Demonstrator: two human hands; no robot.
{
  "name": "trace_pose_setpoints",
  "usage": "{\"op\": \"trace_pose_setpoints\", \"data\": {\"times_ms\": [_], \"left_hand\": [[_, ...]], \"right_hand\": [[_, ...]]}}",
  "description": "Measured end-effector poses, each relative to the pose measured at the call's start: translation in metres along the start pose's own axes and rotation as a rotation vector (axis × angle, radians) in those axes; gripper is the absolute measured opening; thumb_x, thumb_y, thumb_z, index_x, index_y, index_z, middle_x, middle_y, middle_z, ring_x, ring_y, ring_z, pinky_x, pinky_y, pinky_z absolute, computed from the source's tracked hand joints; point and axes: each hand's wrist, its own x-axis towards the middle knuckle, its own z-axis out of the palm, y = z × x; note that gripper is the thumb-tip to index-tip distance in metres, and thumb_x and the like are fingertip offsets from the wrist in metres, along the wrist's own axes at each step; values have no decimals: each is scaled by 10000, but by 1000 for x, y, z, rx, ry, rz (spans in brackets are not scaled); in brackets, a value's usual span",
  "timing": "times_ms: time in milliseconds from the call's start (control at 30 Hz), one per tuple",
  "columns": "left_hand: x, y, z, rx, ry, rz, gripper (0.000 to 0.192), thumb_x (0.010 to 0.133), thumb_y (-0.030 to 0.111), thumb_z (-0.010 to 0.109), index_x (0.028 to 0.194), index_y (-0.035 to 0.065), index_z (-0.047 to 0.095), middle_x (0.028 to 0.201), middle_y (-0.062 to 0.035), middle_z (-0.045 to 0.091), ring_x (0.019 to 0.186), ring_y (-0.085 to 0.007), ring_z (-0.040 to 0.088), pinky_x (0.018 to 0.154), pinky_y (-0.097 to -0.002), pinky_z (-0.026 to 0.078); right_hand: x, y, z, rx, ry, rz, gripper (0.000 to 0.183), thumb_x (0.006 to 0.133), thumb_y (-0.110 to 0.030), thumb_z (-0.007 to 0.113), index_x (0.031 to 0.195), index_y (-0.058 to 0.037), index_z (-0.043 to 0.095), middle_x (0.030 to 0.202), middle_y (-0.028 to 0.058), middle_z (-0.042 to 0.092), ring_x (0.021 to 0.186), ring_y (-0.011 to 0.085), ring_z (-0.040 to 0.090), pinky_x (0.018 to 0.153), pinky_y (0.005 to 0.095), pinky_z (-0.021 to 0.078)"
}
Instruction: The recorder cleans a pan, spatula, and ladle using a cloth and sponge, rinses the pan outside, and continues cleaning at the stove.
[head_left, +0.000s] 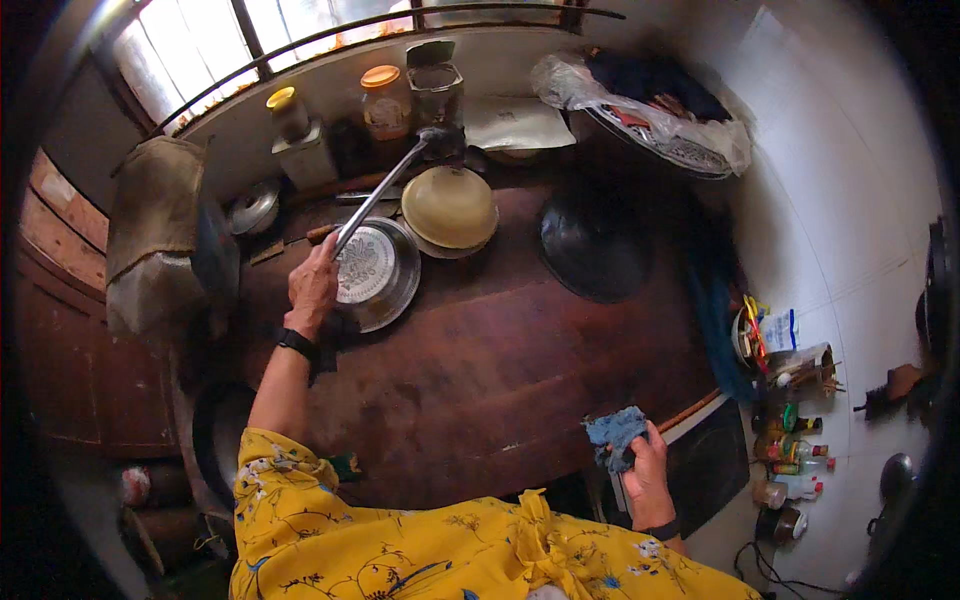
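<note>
My left hand (313, 281) is closed around the end of a long metal handle (382, 187). The handle slants up to the right and ends in a dark head beside the jars; I cannot tell the head's exact shape. Just right of that hand lies a metal basin (367, 264), its patterned base facing up. Behind the basin, a pale yellow bowl (450, 206) is turned upside down on a light dish. Near the table's front edge, my right hand (646, 472) grips a crumpled blue cloth (616, 433).
A dark round pan or lid (596, 244) rests on the brown wooden table (495, 360). An orange-lidded jar (385, 103) and tins line the window wall. A plastic-covered basket (652, 124) sits at back right. Several bottles (795, 450) stand at right, beside a black panel (705, 465).
</note>
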Motion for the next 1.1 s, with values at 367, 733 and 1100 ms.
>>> {"op": "trace_pose_setpoints", "data": {"times_ms": [367,733,1100], "left_hand": [[68,-104,44,18,-133,66,439,759,128,494,1193,183,452,1045,-127,555,917,-324,548,759,-401,446],[122,-192,126,131,207,-32,359,723,7,473,1036,166,551,925,-66,529,899,-270,497,759,-394,382],[60,-149,35,-525,361,-255,352,778,75,527,1124,19,500,1055,-155,531,959,-269,525,806,-338,425]], "right_hand": [[18,-4,47,-56,93,41,262,733,30,490,991,-12,501,902,75,562,771,194,566,653,332,485],[36,5,74,-140,146,52,299,745,-8,525,1043,-19,503,924,86,588,761,206,585,583,318,490],[27,-6,88,-78,-4,-6,366,765,-66,550,1116,-6,464,939,76,565,784,191,565,634,319,483]]}}
